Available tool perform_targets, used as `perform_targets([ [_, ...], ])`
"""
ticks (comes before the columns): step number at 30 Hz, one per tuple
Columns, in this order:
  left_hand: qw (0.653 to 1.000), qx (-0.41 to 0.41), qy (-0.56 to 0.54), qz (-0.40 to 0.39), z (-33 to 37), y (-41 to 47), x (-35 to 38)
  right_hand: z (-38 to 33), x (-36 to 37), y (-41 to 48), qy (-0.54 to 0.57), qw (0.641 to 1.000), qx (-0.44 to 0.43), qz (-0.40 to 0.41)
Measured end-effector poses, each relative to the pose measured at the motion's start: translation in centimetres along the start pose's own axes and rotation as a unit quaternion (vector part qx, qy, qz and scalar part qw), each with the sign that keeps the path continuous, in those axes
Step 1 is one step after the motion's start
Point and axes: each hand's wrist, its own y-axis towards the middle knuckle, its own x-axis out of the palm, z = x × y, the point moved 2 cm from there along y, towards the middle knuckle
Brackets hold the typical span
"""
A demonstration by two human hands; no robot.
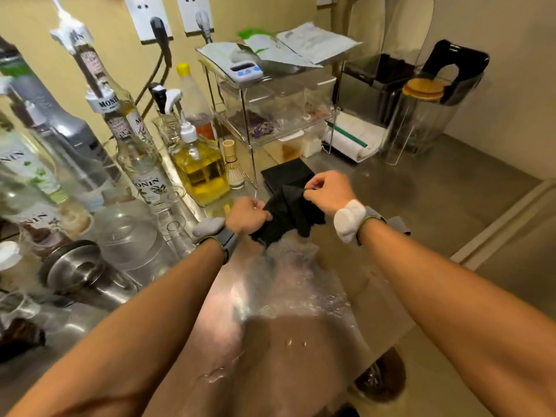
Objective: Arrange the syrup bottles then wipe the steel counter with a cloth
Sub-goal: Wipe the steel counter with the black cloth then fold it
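A black cloth hangs stretched between both hands just above the steel counter. My left hand grips its left edge, and my right hand pinches its upper right corner. Tall Monin syrup bottles stand in a row along the left side, some with pour spouts. A square bottle of yellow liquid with a pump stands just right of them. Wet streaks and droplets show on the counter below the cloth.
A black flat scale lies behind the cloth. A bamboo whisk stands beside the yellow bottle. A clear rack with a timer and papers sits at the back. A steel jigger lies at left; a glass jar is at right.
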Motion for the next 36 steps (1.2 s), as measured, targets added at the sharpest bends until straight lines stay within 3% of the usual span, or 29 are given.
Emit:
perform_targets([
  [3, 0.99, -0.004, -0.128, -0.063, 1.2, -0.5, 0.9, -1.9, 0.2, -0.8, 0.084, 0.991, -0.025, -0.097],
  [4, 0.99, -0.02, -0.126, -0.063, 0.9, -0.7, 1.1, -1.7, 0.7, -1.1, 0.098, 0.987, -0.017, -0.125],
  [6, 0.994, -0.062, -0.086, -0.033, -0.2, -0.9, 1.2, -0.3, 1.4, -1.0, 0.11, 0.988, 0.009, -0.104],
  [8, 0.996, -0.071, -0.046, 0.012, -2.0, -0.4, 0.6, 1.6, 2.7, -0.4, 0.051, 0.995, 0.011, -0.089],
  [12, 0.997, -0.045, -0.022, 0.06, -4.9, 1.0, 0.5, 5.8, 9.6, -0.9, -0.15, 0.959, 0.019, -0.242],
  [14, 0.996, -0.049, -0.011, 0.076, -5.2, 0.9, 1.1, 6.3, 12.6, -1.8, -0.241, 0.942, -0.024, -0.234],
  [17, 0.994, -0.056, 0.012, 0.094, -5.5, 1.0, 1.7, 5.4, 14.5, -1.7, -0.241, 0.94, -0.094, -0.223],
  [22, 0.992, -0.067, -0.006, 0.107, -6.5, 1.9, 1.5, 6.0, 12.7, 0.8, -0.266, 0.956, -0.079, -0.091],
  [25, 0.985, -0.079, 0.012, 0.152, -7.1, 1.6, 1.1, 2.8, 16.9, -0.8, -0.218, 0.951, -0.162, -0.147],
  [27, 0.981, -0.077, 0.029, 0.173, -7.3, 1.3, 0.8, 2.2, 18.5, -1.5, -0.227, 0.93, -0.214, -0.195],
  [31, 0.98, -0.078, 0.023, 0.18, -8.1, 0.8, 0.1, 3.3, 16.2, 1.2, -0.292, 0.935, -0.149, -0.133],
  [33, 0.981, -0.073, 0.02, 0.18, -8.5, 0.5, -0.4, 2.0, 17.4, -0.3, -0.281, 0.934, -0.177, -0.134],
  [36, 0.984, -0.058, 0.029, 0.164, -8.6, 0.3, -0.7, 0.9, 19.2, -2.7, -0.254, 0.915, -0.243, -0.199],
])
